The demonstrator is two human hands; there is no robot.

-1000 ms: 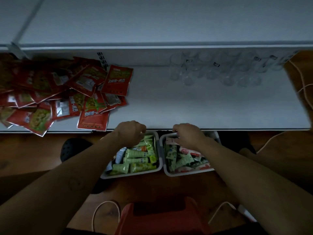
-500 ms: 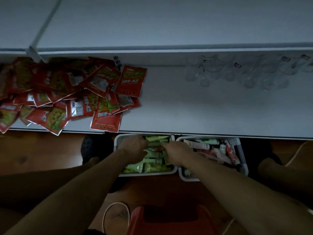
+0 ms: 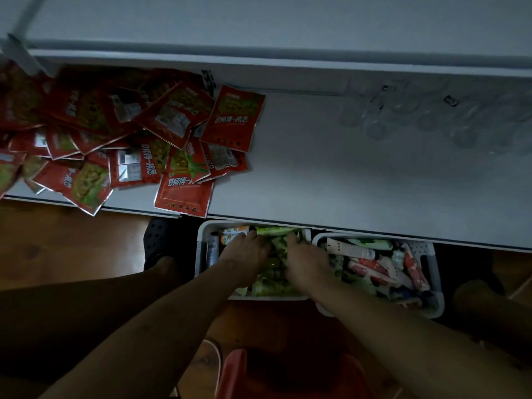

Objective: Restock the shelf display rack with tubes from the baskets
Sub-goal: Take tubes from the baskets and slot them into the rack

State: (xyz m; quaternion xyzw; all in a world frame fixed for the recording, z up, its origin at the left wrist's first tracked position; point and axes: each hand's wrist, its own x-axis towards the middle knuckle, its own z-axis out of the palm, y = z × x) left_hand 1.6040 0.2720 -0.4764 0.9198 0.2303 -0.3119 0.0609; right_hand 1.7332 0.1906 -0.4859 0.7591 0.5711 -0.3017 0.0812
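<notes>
Nearest, at six o'clock, a red stool sits between the forearms, and a loose white cord lies on the floor beside it; a shifted foot could catch on it. Past that, both hands are down in the left basket. The left hand rests palm-down over the green tubes, and the right hand crosses the rim between the baskets, so that wrist may nudge the right basket or drag a tube over the edge. The fingers of both hands curl down among the tubes, which lie under and just ahead of them at twelve o'clock; in this dim light I cannot tell whether either hand is closed on one. Grabbing a bunch blind could spill some on the lift, since the shelf edge overhangs the baskets' far rims. Farther off, red sachets hang over the shelf lip at ten o'clock and could be knocked off. The clear display rack waits at one o'clock.
</notes>
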